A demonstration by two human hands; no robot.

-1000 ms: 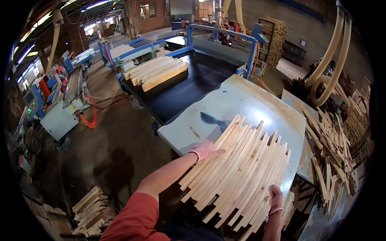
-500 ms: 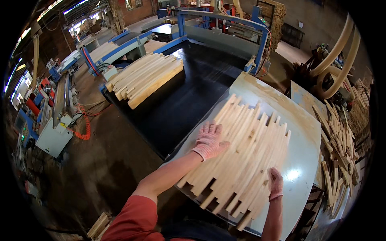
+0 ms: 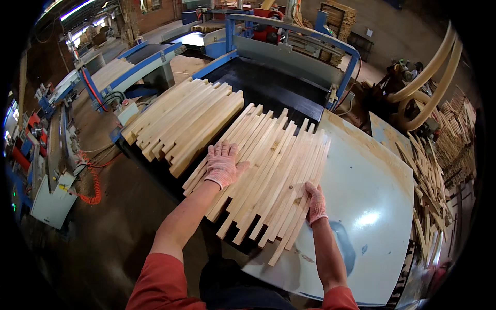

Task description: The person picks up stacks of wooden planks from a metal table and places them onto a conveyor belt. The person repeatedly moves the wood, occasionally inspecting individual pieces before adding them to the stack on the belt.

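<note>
A flat layer of pale wooden strips, side by side with uneven ends, lies partly on the black belt and partly on the grey metal sheet. My left hand, in a pinkish knit glove, rests flat on top near the layer's left side, fingers spread. Along the right edge my right hand, gloved alike, is curled with its fingers pressed together against the outermost strip; its underside is hidden. Just left of the layer, a thicker row of wooden pieces sits on the belt, a narrow gap between.
The black belt runs under a blue machine frame at the far end. The grey metal sheet extends right. Loose wood offcuts and bent beige hoses are at right. Another machine with an orange coiled hose stands left.
Both hands and the layer of strips have moved left, from the metal sheet onto the black belt, closer to the thicker row. The view has also shifted somewhat.
</note>
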